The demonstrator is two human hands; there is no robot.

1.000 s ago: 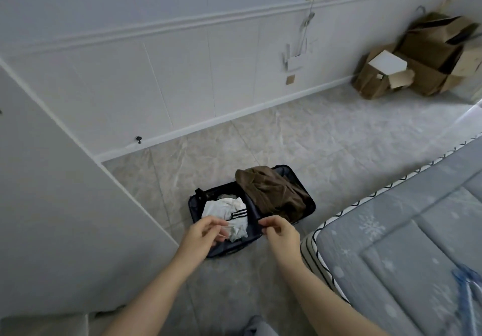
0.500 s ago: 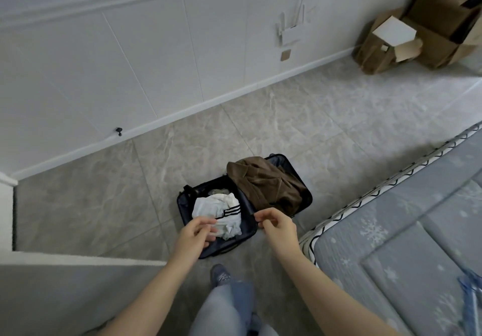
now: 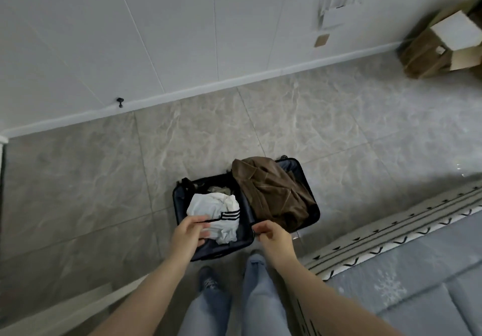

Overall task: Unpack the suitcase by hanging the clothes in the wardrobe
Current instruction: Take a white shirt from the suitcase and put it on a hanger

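Note:
An open dark suitcase [image 3: 246, 241] lies on the tiled floor below me. Its left half holds a crumpled white garment with black stripes [image 3: 216, 207]. A brown garment [image 3: 271, 192] is piled in the right half. My left hand [image 3: 187, 235] hovers in front of the white garment, fingers curled with the thumb against them, and I see nothing in it. My right hand [image 3: 273, 236] is held over the suitcase's near edge, also curled, holding nothing that I can see. The wardrobe's inside is out of view.
A grey quilted mattress [image 3: 407, 283] with a patterned edge fills the lower right. Cardboard boxes [image 3: 440, 48] sit by the wall at the far right. A white panel edge [image 3: 52, 309] shows at the lower left. My legs and a shoe [image 3: 208, 281] stand just before the suitcase.
The view has tilted down and swung off the white panel on the left; my legs have come into view. Both hands stay raised and curled over the suitcase.

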